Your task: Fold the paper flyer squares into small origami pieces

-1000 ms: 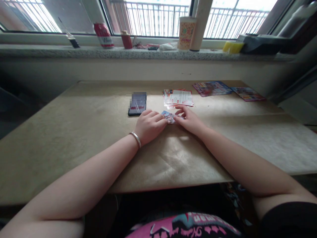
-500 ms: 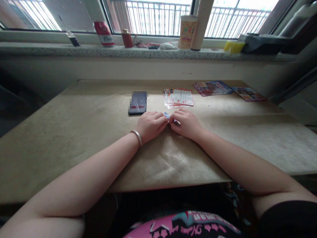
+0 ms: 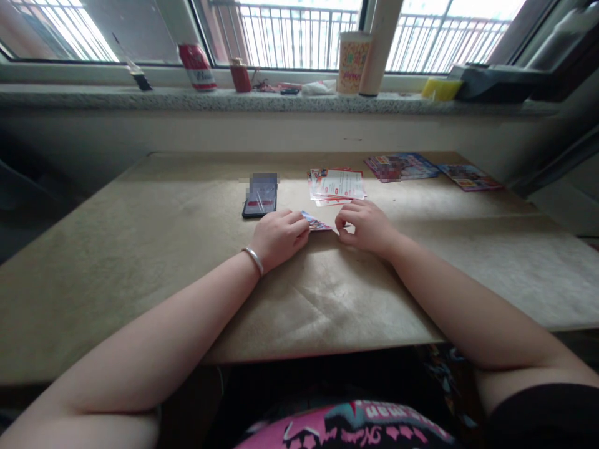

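A small colourful printed paper (image 3: 318,222) lies low over the table between my two hands. My left hand (image 3: 282,237), with a silver bangle at the wrist, is closed on the paper's left part and hides it. The paper narrows to a pale point on the right. At that point, my right hand (image 3: 365,227) has its thumb and forefinger curled together in a pinch. Just beyond my left hand is a black phone (image 3: 261,196). Past my right fingers lies a loose stack of white and red printed cards (image 3: 339,184).
Colourful printed booklets or packets (image 3: 402,167) lie at the table's back right, with another packet (image 3: 470,177) beside them. The stone windowsill (image 3: 281,101) behind carries a red and white can (image 3: 197,67), a red bottle (image 3: 240,76), a patterned cup (image 3: 353,62) and a yellow object (image 3: 440,88).
My hands have moved apart, the right one to the right and the left one slightly left. More of the printed paper shows between them. Phone and cards stay put.
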A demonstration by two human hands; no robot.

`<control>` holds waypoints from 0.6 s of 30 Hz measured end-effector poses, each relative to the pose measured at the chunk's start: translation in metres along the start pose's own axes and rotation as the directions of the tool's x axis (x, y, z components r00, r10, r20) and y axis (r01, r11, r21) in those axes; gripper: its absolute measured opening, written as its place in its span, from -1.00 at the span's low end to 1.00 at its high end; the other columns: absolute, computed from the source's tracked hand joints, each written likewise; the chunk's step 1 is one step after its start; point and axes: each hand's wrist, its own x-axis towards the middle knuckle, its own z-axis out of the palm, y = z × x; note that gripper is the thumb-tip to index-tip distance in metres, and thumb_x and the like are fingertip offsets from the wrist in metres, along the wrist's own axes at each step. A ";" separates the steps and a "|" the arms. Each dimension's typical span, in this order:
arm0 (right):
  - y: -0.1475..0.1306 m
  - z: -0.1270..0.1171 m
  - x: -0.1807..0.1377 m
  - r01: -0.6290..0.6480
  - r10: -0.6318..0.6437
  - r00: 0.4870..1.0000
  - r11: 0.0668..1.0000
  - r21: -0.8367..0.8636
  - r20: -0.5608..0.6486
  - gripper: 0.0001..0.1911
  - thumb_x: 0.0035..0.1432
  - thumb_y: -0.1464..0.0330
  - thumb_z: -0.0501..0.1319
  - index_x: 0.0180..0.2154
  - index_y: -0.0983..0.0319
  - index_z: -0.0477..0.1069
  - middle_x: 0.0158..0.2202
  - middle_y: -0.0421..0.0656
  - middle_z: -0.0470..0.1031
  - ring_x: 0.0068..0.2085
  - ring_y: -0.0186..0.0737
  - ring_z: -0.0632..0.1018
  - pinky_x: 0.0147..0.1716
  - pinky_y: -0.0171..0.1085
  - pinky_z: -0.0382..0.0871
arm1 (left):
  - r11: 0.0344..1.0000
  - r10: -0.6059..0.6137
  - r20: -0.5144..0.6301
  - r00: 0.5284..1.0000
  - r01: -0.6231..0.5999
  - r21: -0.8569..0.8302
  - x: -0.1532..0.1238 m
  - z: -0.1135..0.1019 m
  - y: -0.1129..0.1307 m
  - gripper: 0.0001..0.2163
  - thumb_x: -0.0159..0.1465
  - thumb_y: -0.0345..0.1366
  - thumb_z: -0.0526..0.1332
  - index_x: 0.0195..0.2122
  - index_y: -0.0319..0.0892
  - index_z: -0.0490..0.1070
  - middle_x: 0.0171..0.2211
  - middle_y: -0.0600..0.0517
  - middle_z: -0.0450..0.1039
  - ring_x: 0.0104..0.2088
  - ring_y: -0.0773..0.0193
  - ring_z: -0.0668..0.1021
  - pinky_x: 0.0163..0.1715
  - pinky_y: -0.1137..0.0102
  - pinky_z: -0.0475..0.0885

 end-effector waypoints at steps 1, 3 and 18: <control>0.004 -0.002 -0.001 -0.004 0.004 1.000 1.000 -0.002 -0.002 -0.95 -0.02 0.45 0.20 -0.44 0.19 0.42 -0.36 -0.16 0.51 -0.24 -0.14 0.45 -0.18 -0.19 0.20 | 1.000 -0.007 0.007 1.000 0.007 -0.005 0.000 0.000 0.000 -0.77 0.34 -0.28 0.07 -0.41 -0.18 0.43 -0.36 -0.01 0.50 -0.35 0.25 0.48 -0.39 0.37 0.30; 0.013 -0.004 -0.003 -0.014 0.014 1.000 1.000 -0.005 0.010 -0.94 -0.02 0.46 0.20 -0.44 0.19 0.41 -0.36 -0.18 0.52 -0.25 -0.16 0.45 -0.16 -0.18 0.20 | 1.000 -0.016 0.029 0.999 0.016 -0.010 0.000 0.000 0.000 -0.77 0.35 -0.28 0.07 -0.41 -0.18 0.43 -0.35 -0.02 0.49 -0.34 0.25 0.48 -0.38 0.38 0.32; 0.032 0.008 -0.009 -0.257 0.251 0.966 0.955 0.146 0.055 -0.87 0.14 0.34 0.20 -0.30 0.19 0.51 -0.27 -0.09 0.55 -0.21 -0.14 0.52 -0.16 -0.13 0.40 | 0.956 0.092 0.113 0.989 -0.056 -0.287 -0.002 0.007 -0.001 -0.78 0.36 -0.29 0.10 -0.09 -0.12 0.52 -0.16 -0.03 0.55 -0.15 0.20 0.53 -0.14 0.30 0.45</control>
